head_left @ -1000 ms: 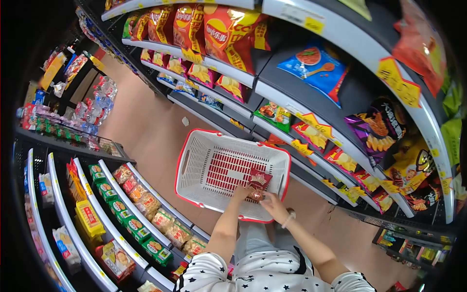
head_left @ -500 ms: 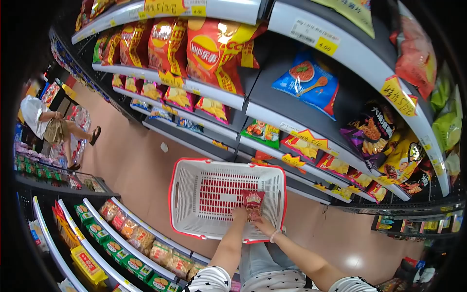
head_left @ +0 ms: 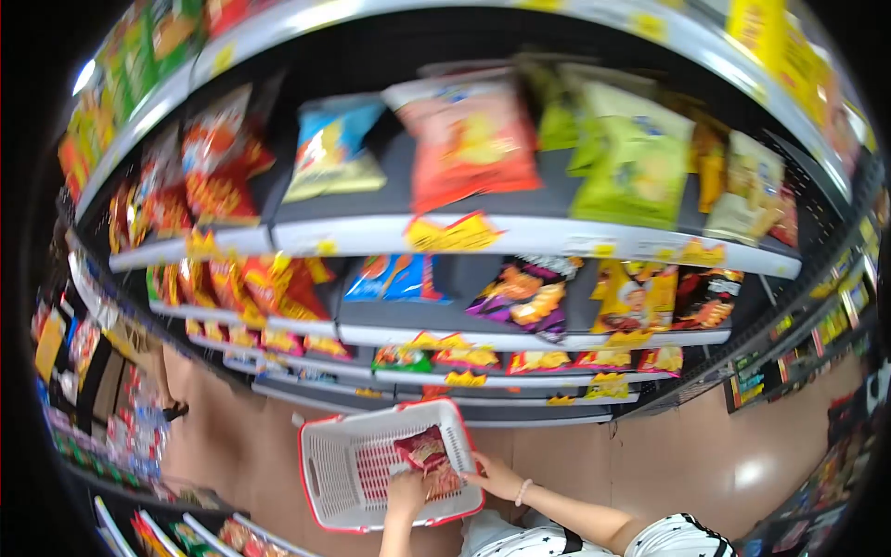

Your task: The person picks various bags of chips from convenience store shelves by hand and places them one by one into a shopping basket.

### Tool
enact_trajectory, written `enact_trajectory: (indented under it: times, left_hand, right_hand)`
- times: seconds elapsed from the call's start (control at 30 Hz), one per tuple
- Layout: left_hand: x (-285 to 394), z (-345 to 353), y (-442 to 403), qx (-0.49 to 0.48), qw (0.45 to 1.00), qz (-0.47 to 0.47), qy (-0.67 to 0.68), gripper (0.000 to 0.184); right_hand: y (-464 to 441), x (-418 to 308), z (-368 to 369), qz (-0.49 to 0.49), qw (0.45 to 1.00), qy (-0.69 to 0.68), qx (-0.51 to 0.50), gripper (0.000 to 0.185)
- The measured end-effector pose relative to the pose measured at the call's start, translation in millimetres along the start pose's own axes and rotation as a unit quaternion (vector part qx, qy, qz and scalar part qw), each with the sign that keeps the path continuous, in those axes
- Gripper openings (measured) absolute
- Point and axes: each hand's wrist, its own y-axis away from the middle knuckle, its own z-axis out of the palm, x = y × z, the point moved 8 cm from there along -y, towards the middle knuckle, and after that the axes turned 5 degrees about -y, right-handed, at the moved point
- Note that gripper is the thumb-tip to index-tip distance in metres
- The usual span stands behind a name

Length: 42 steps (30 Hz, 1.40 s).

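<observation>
A dark red snack bag (head_left: 424,448) with a lighter lower part lies tilted inside a white plastic shopping basket (head_left: 327,452) with red trim. My left hand (head_left: 406,492) reaches over the basket's near side, its fingers curled at the bag's lower left edge. Some of those fingertips are hidden. My right hand (head_left: 497,476), with a beaded bracelet on the wrist, is at the basket's right rim. Its thumb and fingers are apart, and no bag is in them.
Ahead stands a curved-looking shelf (head_left: 353,225) with bags of chips, including a pink bag (head_left: 473,139) and a green bag (head_left: 636,162). Another snack shelf (head_left: 190,524) is at lower left. A person's leg (head_left: 164,381) shows in the aisle on the left.
The view has tilted up and turned right, showing more of the upper shelves. My right hand has left the bag's lower end for the basket's right rim. The bag leans more now.
</observation>
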Motion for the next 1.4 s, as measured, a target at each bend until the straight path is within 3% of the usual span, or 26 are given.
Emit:
enact_trajectory:
  times: [0.03,0.13,0.17,0.2,0.27,0.33,0.4,0.43,0.47,0.5,0.53,0.6,0.67,0.77,0.93,1.1,1.2,1.27,1.33,1.4]
  left_hand:
    - [30.9,-41.9,8.2,0.041,0.997,0.027,0.057,0.031]
    - [126.9,-106.2,10.7,0.114,0.981,0.098,0.124,0.024]
    - [160.1,-119.9,10.6,0.145,0.971,0.131,0.14,0.021]
    - [198.8,-135.5,8.0,0.159,0.962,0.176,0.137,0.02]
    - [270.2,-149.2,-4.8,0.177,0.939,0.26,0.137,0.023]
    - [350.1,-168.6,-19.1,0.177,0.896,0.348,0.211,0.037]
    - [431.8,-194.9,-29.9,0.185,0.848,0.427,0.253,0.034]
    - [471.3,-207.1,-38.3,0.212,0.823,0.467,0.243,0.031]
    - [507.5,-221.5,-44.9,0.27,0.787,0.495,0.25,0.027]
    - [541.9,-241.7,-51.8,0.308,0.76,0.507,0.264,0.028]
    - [571.8,-260.9,-58.2,0.354,0.733,0.514,0.268,0.027]
    - [621.0,-292.3,-81.7,0.417,0.702,0.504,0.281,0.013]
    - [656.6,-313.1,-106.9,0.474,0.71,0.469,0.228,0.014]
    - [681.8,-320.7,-141.8,0.538,0.716,0.417,0.154,0.015]
    - [695.1,-329.2,-157.7,0.632,0.69,0.352,0.023,0.02]
    - [696.8,-334.5,-159.6,0.615,0.712,0.339,-0.023,0.023]
    - [689.9,-339.2,-147.3,0.57,0.762,0.305,-0.029,0.026]
    - [675.8,-342.4,-113.8,0.51,0.787,0.344,0.056,0.028]
    - [638.1,-349.2,-38.5,0.515,0.711,0.459,0.135,0.032]
    - [601.6,-354.7,-2.6,0.466,0.714,0.492,0.176,0.035]
  right_hand:
    - [11.5,-13.5,-14.2,-0.058,0.993,-0.097,0.021,0.055]
    - [52.2,-16.6,-59.2,-0.1,0.972,-0.203,0.055,0.065]
    - [70.5,-15.6,-83.1,-0.071,0.976,-0.198,0.063,0.067]
    - [95.6,-42.6,-120.4,-0.095,0.961,-0.235,0.112,0.063]
    - [140.0,-29.2,-187.0,-0.111,0.95,-0.152,0.251,0.059]
    - [190.9,-27.7,-258.2,-0.172,0.899,-0.136,0.379,0.057]
    - [236.1,-34.8,-334.2,-0.214,0.842,-0.099,0.485,0.051]
    - [264.8,-71.7,-370.3,-0.231,0.799,-0.08,0.55,0.044]
    - [273.9,-62.0,-409.4,-0.236,0.78,-0.149,0.56,0.04]
    - [296.2,-92.4,-444.3,-0.262,0.736,0.049,0.622,0.041]
    - [311.2,-127.5,-469.6,-0.276,0.658,0.245,0.656,0.042]
    - [323.6,-167.0,-527.2,-0.262,0.622,0.311,0.669,0.042]
    - [317.9,-183.7,-580.2,-0.232,0.584,0.37,0.685,0.043]
    - [298.7,-184.4,-629.9,-0.261,0.58,0.372,0.676,0.042]
    - [282.1,-193.3,-650.8,-0.282,0.585,0.36,0.669,0.041]
    - [276.8,-192.1,-652.3,-0.259,0.578,0.373,0.678,0.044]
    - [276.4,-187.2,-651.2,-0.231,0.555,0.398,0.693,0.045]
    - [278.8,-185.9,-644.7,-0.222,0.555,0.396,0.696,0.046]
    - [283.4,-177.7,-643.8,-0.176,0.569,0.369,0.714,0.044]
    - [285.4,-178.3,-638.3,-0.142,0.609,0.339,0.703,0.044]
